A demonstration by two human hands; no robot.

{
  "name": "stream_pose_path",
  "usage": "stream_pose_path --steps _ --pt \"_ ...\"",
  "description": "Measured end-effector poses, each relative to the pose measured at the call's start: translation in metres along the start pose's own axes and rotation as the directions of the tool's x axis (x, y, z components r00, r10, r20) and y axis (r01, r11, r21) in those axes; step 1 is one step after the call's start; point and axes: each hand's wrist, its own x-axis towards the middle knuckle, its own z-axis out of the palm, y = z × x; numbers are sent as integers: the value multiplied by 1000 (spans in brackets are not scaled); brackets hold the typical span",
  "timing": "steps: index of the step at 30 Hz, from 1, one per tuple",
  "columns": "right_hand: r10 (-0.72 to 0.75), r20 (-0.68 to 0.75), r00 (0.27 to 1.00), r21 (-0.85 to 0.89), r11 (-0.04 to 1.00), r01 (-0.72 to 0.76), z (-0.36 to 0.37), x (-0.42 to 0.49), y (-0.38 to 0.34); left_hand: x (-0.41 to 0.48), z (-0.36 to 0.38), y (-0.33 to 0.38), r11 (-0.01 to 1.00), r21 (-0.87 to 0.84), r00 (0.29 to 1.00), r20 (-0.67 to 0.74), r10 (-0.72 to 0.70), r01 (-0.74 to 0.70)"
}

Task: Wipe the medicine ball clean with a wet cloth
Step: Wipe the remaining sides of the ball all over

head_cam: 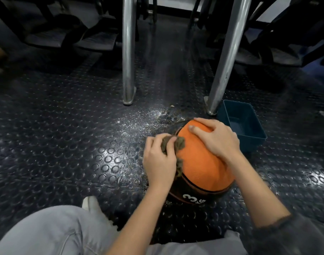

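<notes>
Right by my grey-trousered knee, the medicine ball sits on the studded rubber floor, straight ahead and between my hands, its black numbered band turned toward me. My left hand clutches the wet cloth and presses it to the ball's left flank. My right hand lies spread over the crown and far right side, fingers loose, steadying the ball and gripping nothing. I judge the next stroke runs rightward over the top, so the right hand must give way. Beyond stands a blue tub beside a metal leg.
</notes>
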Motion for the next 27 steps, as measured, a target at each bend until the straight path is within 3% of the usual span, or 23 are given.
stream_pose_path --steps 5,9,12,17,21,27 --pt "-18 -20 1000 -3 1000 18 1 -15 4 69 19 7 992 107 986 142 -84 69" --pt "-51 -51 997 -1 999 51 4 -24 4 90 32 2 995 78 963 260 -76 58" --pt "-8 -47 999 58 998 10 2 -19 2 66 14 0 998 -10 971 234 -56 60" --pt "45 2 999 72 996 -45 -1 -2 -8 -15 -18 -7 993 -97 998 18 62 -60" --pt "-22 21 1000 16 1000 22 1 -7 -9 -14 -15 -2 996 -93 999 -35 -18 15" --pt "-61 -20 998 -10 998 60 1 -24 3 70 13 6 995 83 985 156 -69 56"
